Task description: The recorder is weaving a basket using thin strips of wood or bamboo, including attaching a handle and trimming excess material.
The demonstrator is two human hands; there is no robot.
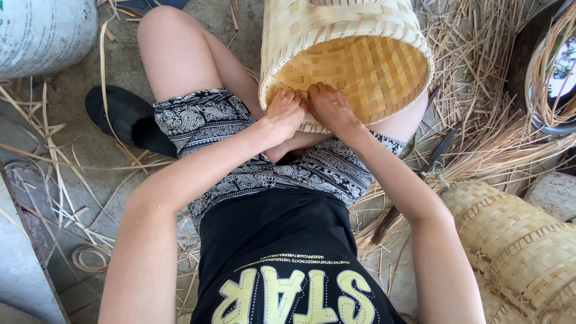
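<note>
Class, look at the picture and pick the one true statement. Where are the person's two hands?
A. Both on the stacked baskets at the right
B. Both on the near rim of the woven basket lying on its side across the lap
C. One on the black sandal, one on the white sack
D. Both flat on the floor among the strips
B: the left hand and the right hand sit side by side on the near rim of the woven basket, whose open mouth faces the camera.

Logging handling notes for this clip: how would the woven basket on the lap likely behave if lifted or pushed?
The basket is probably light: thin woven strips, hollow. It is likely fairly stiff, with a bound rim that both hands, left hand and right hand, press. Lying on its round side, it may roll.
</note>
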